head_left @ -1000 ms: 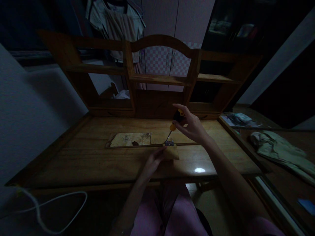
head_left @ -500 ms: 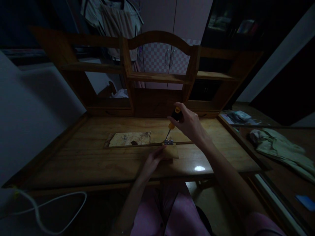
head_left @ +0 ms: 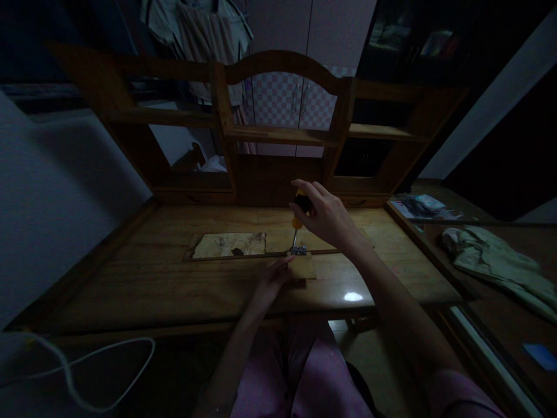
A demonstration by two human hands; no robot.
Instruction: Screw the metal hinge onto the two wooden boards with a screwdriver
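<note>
A screwdriver (head_left: 297, 222) with a black and yellow handle stands nearly upright, its tip at a small metal hinge (head_left: 299, 251). My right hand (head_left: 324, 212) is closed around its handle. The hinge lies along the edge of a small wooden piece (head_left: 304, 267). My left hand (head_left: 273, 278) holds that piece from the left, fingertips just below the hinge; its underside is hidden. Left of the hinge, a worn, stained patch (head_left: 230, 245) shows on the wooden desktop (head_left: 195, 299).
A wooden shelf unit (head_left: 278, 136) rises along the desk's back edge. At the lower left hangs a white cable (head_left: 108, 348). To the right, a pale green cloth (head_left: 491, 255) and a blue item (head_left: 540, 355) lie on another surface.
My right hand has shifted slightly left, and the screwdriver has gone from tilted to nearly upright. My left hand and the wooden piece have hardly moved.
</note>
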